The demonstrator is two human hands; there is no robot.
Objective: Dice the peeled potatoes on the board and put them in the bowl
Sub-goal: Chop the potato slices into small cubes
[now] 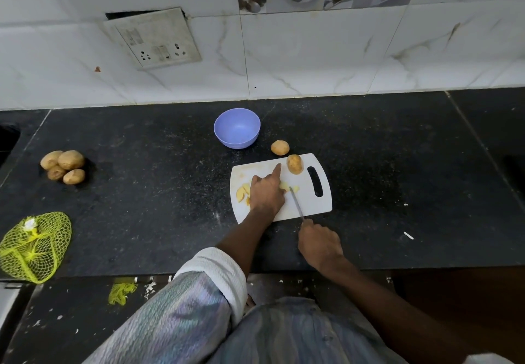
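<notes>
A white cutting board lies on the dark counter. My left hand rests on yellow potato pieces at the board's middle, forefinger stretched out, the other fingers curled over them. More cut slices lie to its left. My right hand grips a knife by the handle, its blade tip beside the pieces under my left hand. A whole potato sits at the board's far edge, another potato just beyond it. The purple bowl stands behind the board and looks empty.
Several unpeeled potatoes are heaped at the counter's left. A yellow net bag lies at the front left edge. A socket plate is on the tiled wall. The counter's front edge runs just below my right hand.
</notes>
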